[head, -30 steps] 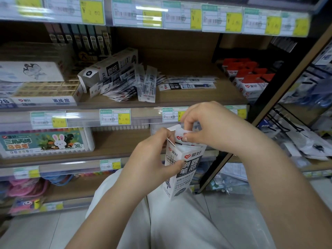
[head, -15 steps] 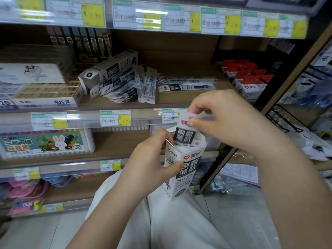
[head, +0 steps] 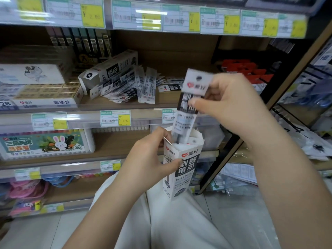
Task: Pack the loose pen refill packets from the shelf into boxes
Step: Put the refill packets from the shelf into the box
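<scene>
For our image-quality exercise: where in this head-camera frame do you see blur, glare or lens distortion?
Head view: motion blur smears the right hand and the refill packet it holds; glare streaks whiten the price labels on the top rail; wide-angle distortion bends the shelf edges; the box in the left hand reads sharper.

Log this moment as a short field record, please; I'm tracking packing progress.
left hand: holds the open box upright
right hand: grips a refill packet, lower end inside the box mouth
loose packets: pile on the shelf
other box: lying atop the pile
</scene>
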The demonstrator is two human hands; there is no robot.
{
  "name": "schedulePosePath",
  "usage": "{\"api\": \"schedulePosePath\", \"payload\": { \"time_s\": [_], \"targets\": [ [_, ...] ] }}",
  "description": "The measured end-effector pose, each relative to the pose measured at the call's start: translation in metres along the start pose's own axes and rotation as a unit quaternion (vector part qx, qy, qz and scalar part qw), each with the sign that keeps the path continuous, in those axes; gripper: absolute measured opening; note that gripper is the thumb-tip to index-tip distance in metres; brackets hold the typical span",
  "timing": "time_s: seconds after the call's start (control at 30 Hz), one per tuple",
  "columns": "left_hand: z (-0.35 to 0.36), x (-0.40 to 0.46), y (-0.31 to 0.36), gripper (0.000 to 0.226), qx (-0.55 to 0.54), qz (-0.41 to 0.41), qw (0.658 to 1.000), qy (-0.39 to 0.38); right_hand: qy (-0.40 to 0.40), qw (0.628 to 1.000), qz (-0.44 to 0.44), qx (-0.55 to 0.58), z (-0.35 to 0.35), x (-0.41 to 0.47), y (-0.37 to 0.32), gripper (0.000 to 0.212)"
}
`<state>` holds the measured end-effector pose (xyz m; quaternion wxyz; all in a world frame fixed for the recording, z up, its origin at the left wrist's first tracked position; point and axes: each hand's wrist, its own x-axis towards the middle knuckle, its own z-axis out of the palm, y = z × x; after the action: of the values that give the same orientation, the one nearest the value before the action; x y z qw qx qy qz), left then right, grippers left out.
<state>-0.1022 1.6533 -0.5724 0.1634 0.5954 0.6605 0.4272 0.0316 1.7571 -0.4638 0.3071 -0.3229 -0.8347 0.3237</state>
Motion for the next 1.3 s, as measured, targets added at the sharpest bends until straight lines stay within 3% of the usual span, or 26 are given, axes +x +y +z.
{"api": "schedulePosePath", "payload": {
  "time_s": [0.07, 0.13, 0.23, 0.3, 0.37, 0.5, 0.63, 1.07, 1.3],
  "targets": [
    [-0.001, 0.002, 0.000, 0.045, 0.006, -0.001, 1.000, -0.003, 0.019, 0.997, 0.007, 0.070, 0.001, 0.003, 0.002, 0.017],
    [-0.001, 0.002, 0.000, 0.045, 0.001, 0.000, 1.000, -0.003, -0.019, 0.997, 0.027, 0.076, 0.007, 0.003, 0.005, 0.017],
    [-0.001, 0.002, 0.000, 0.045, -0.006, 0.003, 1.000, -0.005, -0.121, 0.991, 0.051, -0.032, 0.018, -0.002, 0.011, 0.013],
    [-0.001, 0.001, 0.000, 0.044, -0.008, 0.004, 1.000, -0.008, -0.148, 0.984, 0.031, -0.093, 0.024, -0.004, 0.012, 0.009],
    [-0.001, 0.000, 0.000, 0.044, -0.007, 0.010, 1.000, -0.006, -0.128, 0.987, 0.014, -0.099, 0.024, -0.005, 0.011, 0.007],
    [-0.005, 0.001, 0.000, 0.046, -0.017, 0.013, 1.000, 0.001, 0.003, 1.000, -0.013, -0.023, 0.007, 0.000, 0.007, 0.003],
    [-0.016, 0.006, 0.003, 0.032, -0.020, 0.003, 1.000, -0.008, 0.088, 0.993, -0.045, 0.061, -0.007, 0.001, 0.003, 0.013],
    [-0.023, 0.012, 0.010, 0.013, 0.028, -0.005, 0.997, -0.076, 0.116, 0.982, -0.048, 0.141, -0.005, -0.005, 0.007, 0.022],
    [-0.022, 0.010, 0.013, 0.033, 0.023, -0.017, 0.993, -0.113, 0.049, 0.988, -0.050, 0.139, -0.003, -0.007, 0.012, 0.018]
  ]
}}
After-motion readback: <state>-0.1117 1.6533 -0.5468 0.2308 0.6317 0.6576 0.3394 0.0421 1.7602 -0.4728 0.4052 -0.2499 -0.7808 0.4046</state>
